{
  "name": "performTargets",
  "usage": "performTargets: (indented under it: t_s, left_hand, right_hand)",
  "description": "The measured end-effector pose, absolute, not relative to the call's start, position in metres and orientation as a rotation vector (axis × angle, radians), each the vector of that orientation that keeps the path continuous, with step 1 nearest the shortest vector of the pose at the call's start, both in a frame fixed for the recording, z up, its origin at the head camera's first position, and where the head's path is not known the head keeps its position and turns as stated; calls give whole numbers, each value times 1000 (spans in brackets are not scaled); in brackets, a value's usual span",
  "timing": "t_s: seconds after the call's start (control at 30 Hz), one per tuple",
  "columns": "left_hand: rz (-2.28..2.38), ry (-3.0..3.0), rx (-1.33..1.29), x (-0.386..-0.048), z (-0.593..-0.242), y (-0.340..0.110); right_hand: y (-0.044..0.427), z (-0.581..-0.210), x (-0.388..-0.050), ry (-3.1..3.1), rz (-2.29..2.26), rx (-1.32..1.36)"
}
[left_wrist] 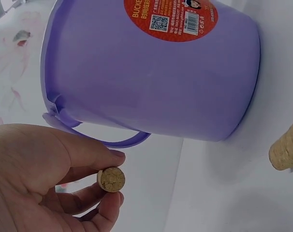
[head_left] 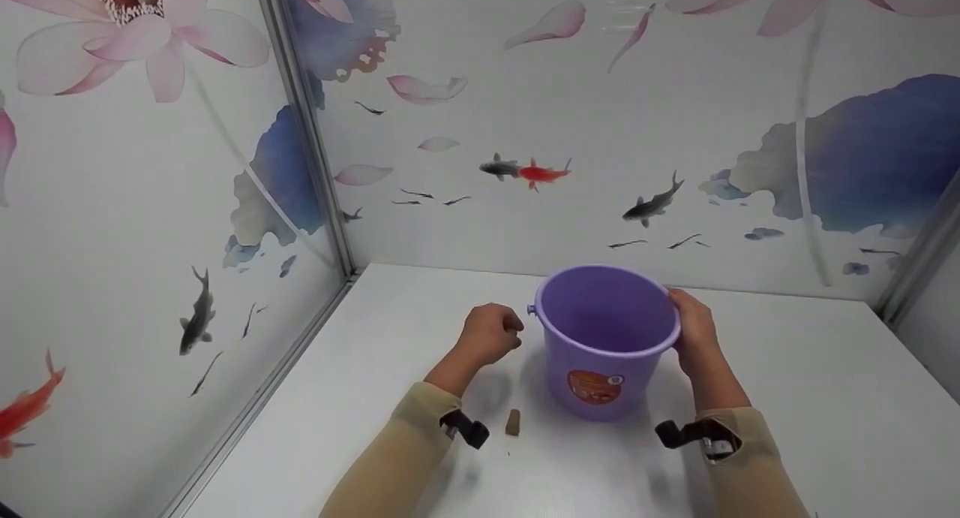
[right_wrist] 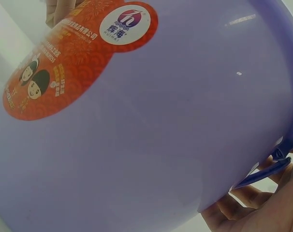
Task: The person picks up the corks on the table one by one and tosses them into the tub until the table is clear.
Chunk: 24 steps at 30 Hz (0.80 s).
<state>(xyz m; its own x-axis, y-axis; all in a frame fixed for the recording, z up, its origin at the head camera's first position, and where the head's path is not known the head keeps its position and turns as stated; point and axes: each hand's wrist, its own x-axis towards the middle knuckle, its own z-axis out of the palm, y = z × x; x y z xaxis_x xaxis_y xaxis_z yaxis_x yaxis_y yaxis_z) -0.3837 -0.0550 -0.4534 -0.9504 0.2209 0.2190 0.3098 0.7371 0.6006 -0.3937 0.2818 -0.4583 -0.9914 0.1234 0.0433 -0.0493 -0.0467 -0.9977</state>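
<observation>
A purple plastic bucket (head_left: 559,368) with an orange-red label (head_left: 594,387) stands upright on the table. My right hand (head_left: 694,326) holds its right side just below the rim; in the right wrist view the fingers lie round the wall beside the handle (right_wrist: 265,175). Left of the bucket, my left hand (head_left: 489,334) is apart from it. The left wrist view shows that hand pinching a cork (left_wrist: 111,180) between thumb and fingers, round end facing the camera. A second cork (head_left: 513,423) lies on the table in front of the bucket.
The white table (head_left: 825,398) is bounded by a printed back wall (head_left: 450,233) and a left wall (head_left: 150,240) with flowers and fish. A metal corner post (head_left: 315,143) joins them. A tiny dark speck lies near the loose cork.
</observation>
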Motion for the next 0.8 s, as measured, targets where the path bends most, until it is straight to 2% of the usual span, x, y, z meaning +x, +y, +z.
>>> performTargets:
  t_s: [0.57, 0.8]
  left_hand:
    - [-892, -2820, -447, -386, -433, -54]
    - [-811, -2799, -537, -385, -420, -54]
  right_hand:
    - [282, -458, -394, -2049, 2225, -80]
    - [284, -458, -394, -2058, 2242, -86]
